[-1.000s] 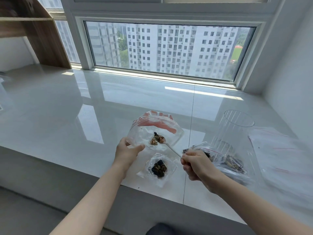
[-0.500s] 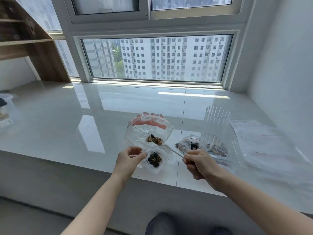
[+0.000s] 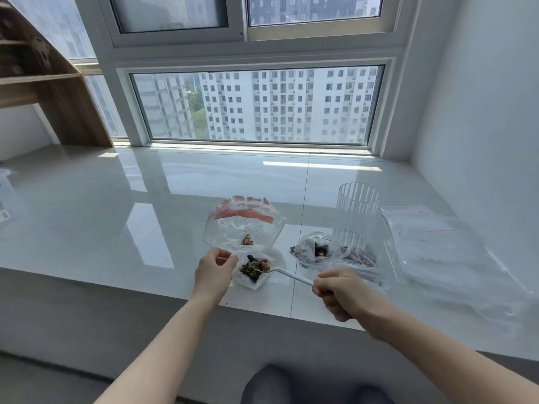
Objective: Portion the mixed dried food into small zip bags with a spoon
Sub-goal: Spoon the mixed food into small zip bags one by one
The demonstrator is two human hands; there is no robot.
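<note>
Left hand pinches bag — right hand grips spoon.

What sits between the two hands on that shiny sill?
In the head view, a small clear zip bag of dried food lies between the left hand and right hand, the white plastic spoon reaching into it.

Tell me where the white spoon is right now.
In the head view, the white spoon sits low and centre: the right hand grips its handle, and its bowl dips into the small zip bag held by the left hand.
</note>
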